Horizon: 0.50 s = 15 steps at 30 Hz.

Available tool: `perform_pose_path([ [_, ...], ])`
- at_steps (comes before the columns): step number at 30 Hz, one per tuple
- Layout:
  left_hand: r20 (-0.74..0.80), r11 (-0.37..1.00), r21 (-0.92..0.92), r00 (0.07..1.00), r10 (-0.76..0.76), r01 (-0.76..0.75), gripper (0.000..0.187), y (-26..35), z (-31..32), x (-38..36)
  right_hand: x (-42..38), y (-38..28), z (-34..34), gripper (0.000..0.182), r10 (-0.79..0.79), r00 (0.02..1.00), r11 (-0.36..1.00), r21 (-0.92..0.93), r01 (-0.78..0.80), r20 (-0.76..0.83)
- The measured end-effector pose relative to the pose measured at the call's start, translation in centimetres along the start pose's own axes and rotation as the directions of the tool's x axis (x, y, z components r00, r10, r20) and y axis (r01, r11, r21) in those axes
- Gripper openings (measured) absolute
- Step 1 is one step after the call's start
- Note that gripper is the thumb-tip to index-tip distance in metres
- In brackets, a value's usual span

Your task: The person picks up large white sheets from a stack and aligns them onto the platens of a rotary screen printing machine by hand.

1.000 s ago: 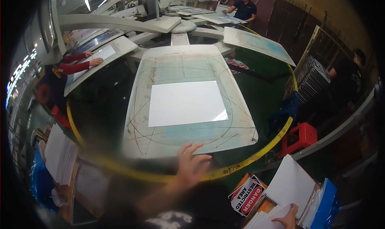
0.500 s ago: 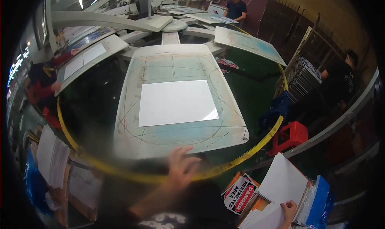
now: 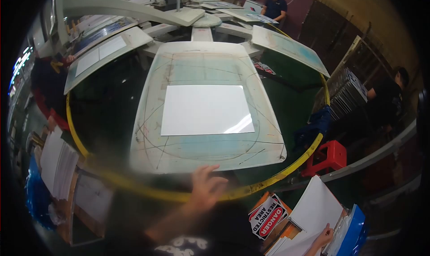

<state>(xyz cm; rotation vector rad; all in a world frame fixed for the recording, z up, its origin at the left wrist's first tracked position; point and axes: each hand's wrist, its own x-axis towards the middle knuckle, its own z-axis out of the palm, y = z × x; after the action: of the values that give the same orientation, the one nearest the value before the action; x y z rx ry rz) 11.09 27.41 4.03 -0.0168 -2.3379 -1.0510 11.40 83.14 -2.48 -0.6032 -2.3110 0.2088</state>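
In the head view my left hand (image 3: 207,188) is raised at the near edge of the pale printing platen (image 3: 206,153), its fingers loosely curled and apart, with nothing in them. A blank white sheet (image 3: 206,110) lies flat on that platen, beyond the hand. At lower right my right hand (image 3: 323,238) has its fingers closed at the near edge of another white sheet (image 3: 316,206), which rests on a stack. The fingertips partly cover the contact. Beside the stack lies a sign reading "DANGER RESTRICTED AREA" (image 3: 268,215).
A yellow ring rail (image 3: 293,166) curves around the platens. A red stool (image 3: 329,155) stands at right. Stacked white sheets (image 3: 58,166) are at lower left. A person (image 3: 47,83) is near the left platen (image 3: 107,54); others are at the back and right.
The view has shifted, so the platen appears slightly right and higher. My right hand has shifted along the sheet's edge. The person at left has drawn one arm down from the left platen.
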Motion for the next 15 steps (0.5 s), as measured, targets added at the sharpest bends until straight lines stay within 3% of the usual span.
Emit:
perform_pose_path([
  [3, -0.003, 1.000, -0.013, 1.000, 0.015, -0.015, 0.024, -0.5, -0.1, -0.1, 0.3, 0.8, 1.0, 0.047, -0.050, 0.997, 0.995, 0.087, 0.054, -0.052],
  [4, 0.001, 1.000, -0.002, 1.000, 0.022, -0.022, 0.025, -0.7, -0.1, -0.1, 0.8, -1.6, -1.5, 0.036, 0.416, 0.833, 0.906, -0.086, -0.415, 0.365],
  [7, 0.028, 0.996, -0.066, 0.997, 0.065, -0.063, 0.020, -1.7, 0.1, -0.3, 1.1, -6.4, -4.2, 0.035, 0.020, 0.949, 0.988, 0.141, -0.067, 0.313],
  [10, 0.273, 0.972, -0.232, 0.957, 0.094, -0.029, 0.014, -2.2, 1.0, -0.2, 5.8, -14.2, -7.3, 0.039, 0.140, 0.872, 0.990, -0.069, -0.122, 0.469],
  [12, 0.237, 0.958, -0.276, 0.960, 0.146, -0.078, 0.016, -0.8, 3.0, -1.0, 7.8, -17.4, -7.9, 0.042, 0.238, 0.800, 0.966, -0.216, -0.139, 0.551],
  [13, 0.329, 0.949, -0.315, 0.934, 0.140, -0.032, 0.020, 0.1, 4.2, -0.8, 8.9, -16.5, -5.9, 0.035, -0.081, 0.896, 0.996, 0.014, 0.083, 0.436],
  [14, 0.417, 0.939, -0.344, 0.899, 0.133, 0.021, 0.024, 1.2, 5.4, -0.5, 9.7, -17.0, -4.5, 0.048, -0.374, 0.895, 0.921, 0.207, 0.329, 0.243],
  [15, 0.595, 0.917, -0.371, 0.796, 0.111, 0.150, 0.030, 2.1, 6.1, -0.1, 10.2, -17.8, -4.1, 0.048, -0.424, 0.878, 0.889, 0.284, 0.358, 0.223],
])
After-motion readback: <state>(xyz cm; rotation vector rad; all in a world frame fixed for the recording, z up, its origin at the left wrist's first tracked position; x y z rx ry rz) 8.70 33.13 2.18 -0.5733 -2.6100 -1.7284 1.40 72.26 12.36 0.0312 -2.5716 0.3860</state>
